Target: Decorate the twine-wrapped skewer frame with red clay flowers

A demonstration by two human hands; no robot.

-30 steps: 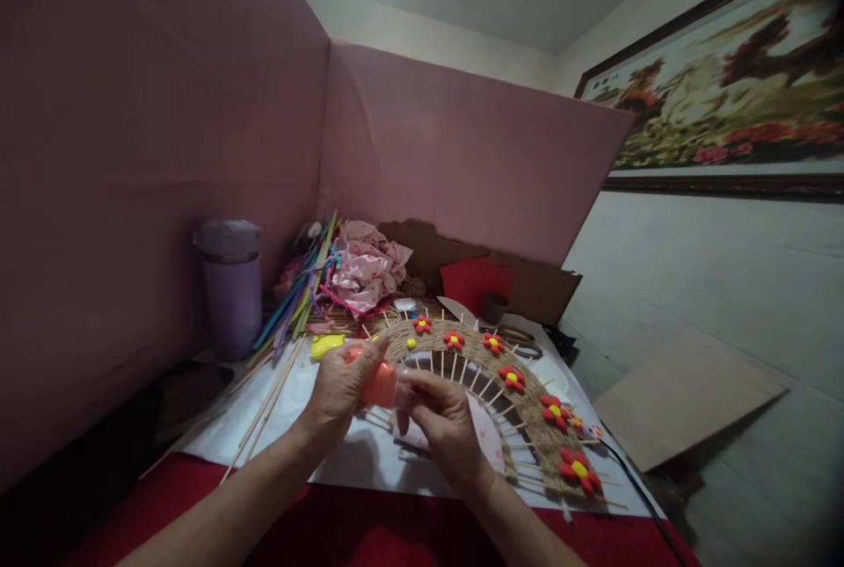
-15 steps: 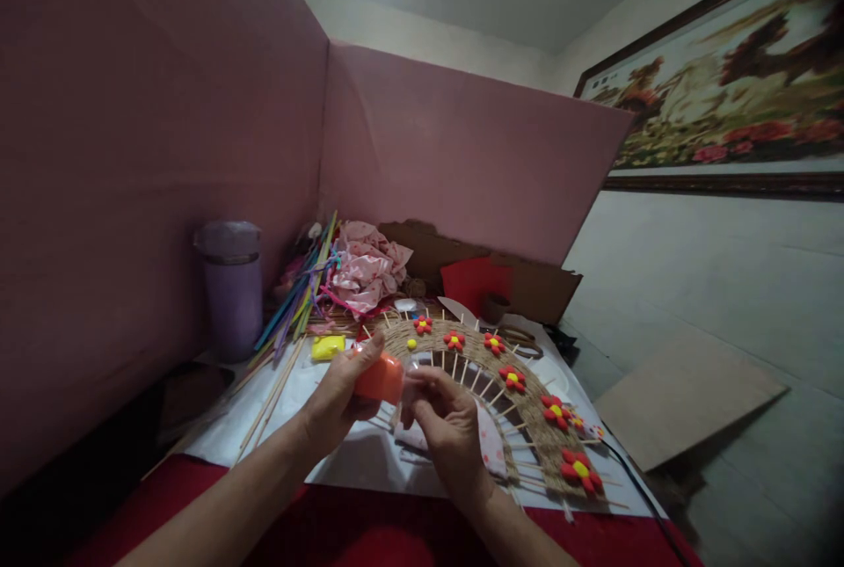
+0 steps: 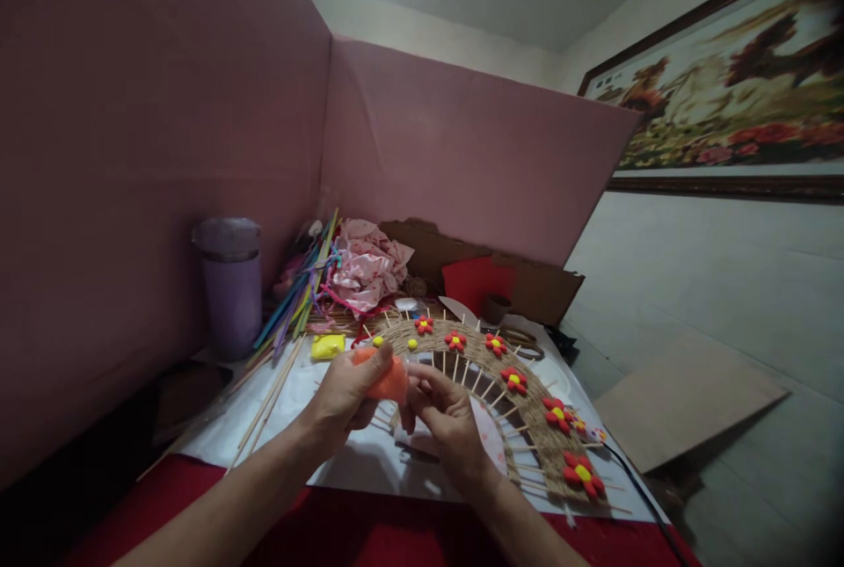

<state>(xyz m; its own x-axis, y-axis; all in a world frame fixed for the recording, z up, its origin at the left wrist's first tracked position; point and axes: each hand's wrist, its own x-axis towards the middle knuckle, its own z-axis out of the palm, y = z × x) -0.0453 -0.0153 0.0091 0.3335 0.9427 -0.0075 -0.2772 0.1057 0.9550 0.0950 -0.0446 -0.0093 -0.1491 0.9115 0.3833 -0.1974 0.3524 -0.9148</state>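
Note:
My left hand (image 3: 348, 389) is closed around a small packet of orange modelling clay (image 3: 388, 378) in clear plastic. At the packet's right end, the fingers of my right hand (image 3: 443, 416) are pinched on the clear wrapper. Below and behind both hands lies an arched twine weaving (image 3: 527, 409) with thin sticks poking out along its edges. Red clay flowers with yellow centres, such as this flower (image 3: 514, 380), sit along the arch. Two small yellow balls, one the ball (image 3: 412, 345), rest on its left part without petals.
A yellow clay packet (image 3: 328, 346) lies on the white sheet (image 3: 356, 466) left of the arch. Behind are a purple tumbler (image 3: 233, 303), coloured stems (image 3: 296, 294), crumpled pink cloth (image 3: 370, 268), a small brown pot (image 3: 495, 308) and scissors (image 3: 520, 344). A black cable (image 3: 636, 483) runs along the right edge.
The orange packet has tilted slightly and shifted a little right within my hands. A second yellow ball on the arch now shows above my left hand.

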